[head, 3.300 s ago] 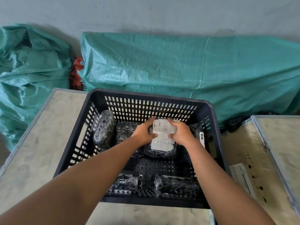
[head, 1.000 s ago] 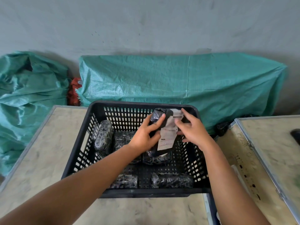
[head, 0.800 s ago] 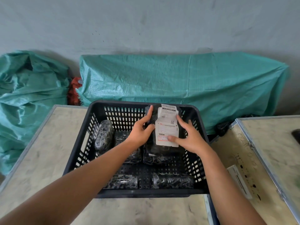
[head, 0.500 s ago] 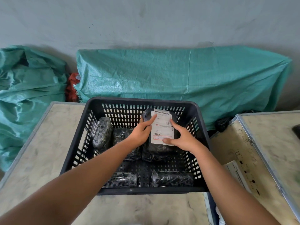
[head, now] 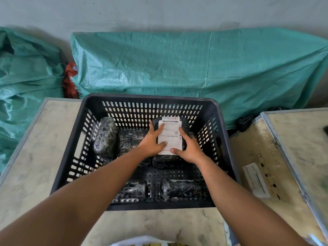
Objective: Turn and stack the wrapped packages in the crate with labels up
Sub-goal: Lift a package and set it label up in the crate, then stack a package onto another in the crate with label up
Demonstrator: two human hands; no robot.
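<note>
The left hand (head: 152,141) and the right hand (head: 188,150) lie flat with fingers spread on a black wrapped package (head: 170,139), one on each side, pressing on it rather than gripping. Its white label (head: 170,134) faces up. The package's long side points away from the person, toward the far wall of the black crate (head: 71,157). It sits on another black package (head: 166,161). The crate rests on a pale table (head: 35,148). Green tarps (head: 195,68) lie behind.
</note>
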